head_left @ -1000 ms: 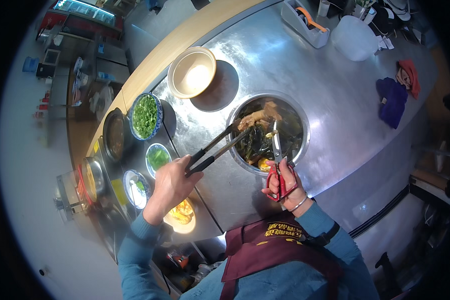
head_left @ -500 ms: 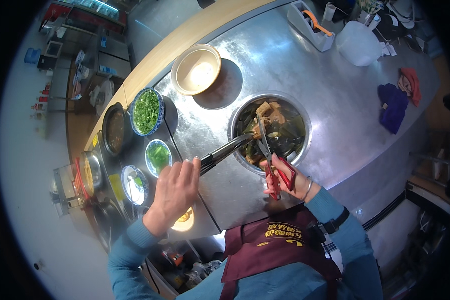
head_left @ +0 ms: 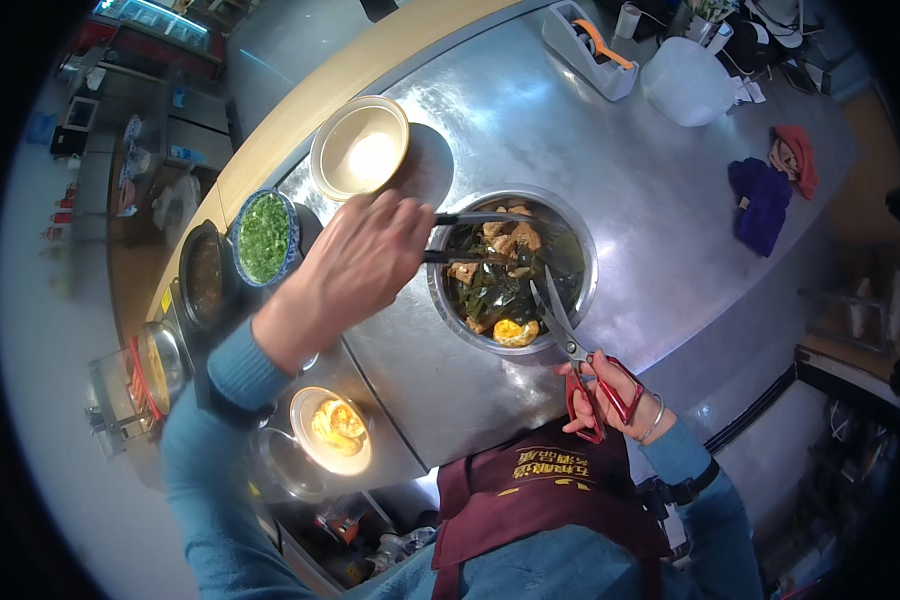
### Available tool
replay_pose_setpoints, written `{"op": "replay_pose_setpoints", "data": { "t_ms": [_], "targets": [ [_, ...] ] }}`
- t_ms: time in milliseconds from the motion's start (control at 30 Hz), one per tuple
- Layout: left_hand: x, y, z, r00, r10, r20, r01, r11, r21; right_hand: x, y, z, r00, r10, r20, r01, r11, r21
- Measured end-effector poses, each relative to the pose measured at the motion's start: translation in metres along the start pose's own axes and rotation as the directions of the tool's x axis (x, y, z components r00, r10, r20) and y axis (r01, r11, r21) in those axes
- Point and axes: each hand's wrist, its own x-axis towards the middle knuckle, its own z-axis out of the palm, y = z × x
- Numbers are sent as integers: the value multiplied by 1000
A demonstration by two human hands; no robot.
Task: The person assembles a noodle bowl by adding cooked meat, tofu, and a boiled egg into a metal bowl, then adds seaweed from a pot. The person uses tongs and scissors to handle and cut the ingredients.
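Note:
A round metal bowl (head_left: 587,290) holds dark green leafy strips, brown chunks (head_left: 513,238) and a yellow, egg-like piece (head_left: 516,333) at its near side. My left hand (head_left: 355,265) is closed on a pair of tongs (head_left: 462,217) with dark handles; their arms are spread apart and reach over the left part of the bowl. I cannot make out anything gripped between the tips. At the near right rim, my right hand (head_left: 610,395) grips red-handled scissors (head_left: 568,345). Their blades stand apart and point into the bowl.
An empty beige bowl (head_left: 335,150) stands behind my left hand. Chopped greens (head_left: 263,238) fill a patterned bowl at left, beside a dark pot (head_left: 203,275). Nearer me sits a bowl of yellow food (head_left: 338,428). Far right are a tape dispenser (head_left: 590,55) and a purple cloth (head_left: 758,205).
My left hand has moved up and away from me, and the tongs have spread. The scissors have drawn back from the brown chunk toward the bowl's near right rim.

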Motion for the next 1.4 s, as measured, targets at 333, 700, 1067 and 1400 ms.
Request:
{"op": "replay_pose_setpoints", "data": {
  "t_ms": [333,700,1067,1400],
  "targets": [
    [120,3,-10,938,259,231,-326,885,331,5,19,-19,980,-11,201,-44,963,267],
    [30,2,-38,969,206,132,-239,918,315,33,11,1,962,-4,271,-78,954,289],
    [-62,46,-51,989,76,126,-105,965,241,58,-2,15,996,66,56,-67,998,5],
    [-100,47,-28,993,-85,76,78,993,94,45,9,11,997,9,79,-4,997,-72]
  ]
}}
